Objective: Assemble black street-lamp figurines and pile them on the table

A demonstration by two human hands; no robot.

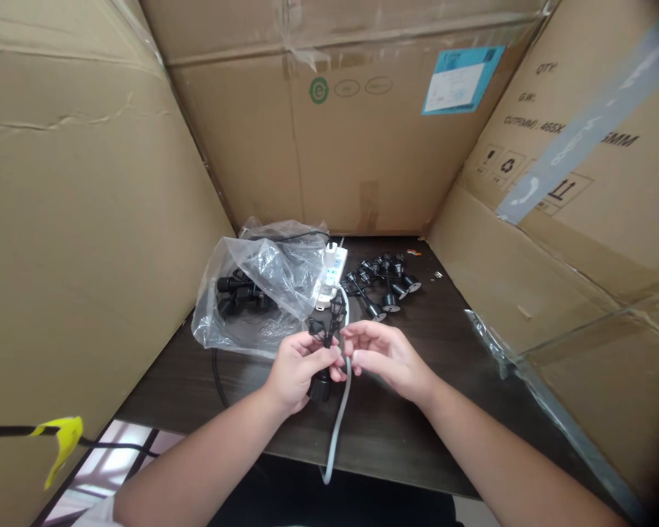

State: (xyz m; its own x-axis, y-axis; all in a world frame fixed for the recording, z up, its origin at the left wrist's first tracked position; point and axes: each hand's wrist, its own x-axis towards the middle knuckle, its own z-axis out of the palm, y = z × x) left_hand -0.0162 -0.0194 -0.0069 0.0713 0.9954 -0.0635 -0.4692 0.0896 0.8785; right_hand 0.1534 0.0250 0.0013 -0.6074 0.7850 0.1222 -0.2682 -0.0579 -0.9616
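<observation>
One black plastic socket (319,386), light and stiff, is being gripped at its neck by the left hand (298,373) with closed fingers, while the right hand (387,356) is resting half-open beside the flexible grey cable (339,424).

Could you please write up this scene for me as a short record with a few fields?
left hand: grips a black plastic socket fitting
right hand: open, fingertips beside the fitting, near a pale grey cable
nearby: white power strip; clear plastic bag holding black fittings; loose black fittings
surface: dark wooden tabletop
surroundings: tan cardboard walls
</observation>
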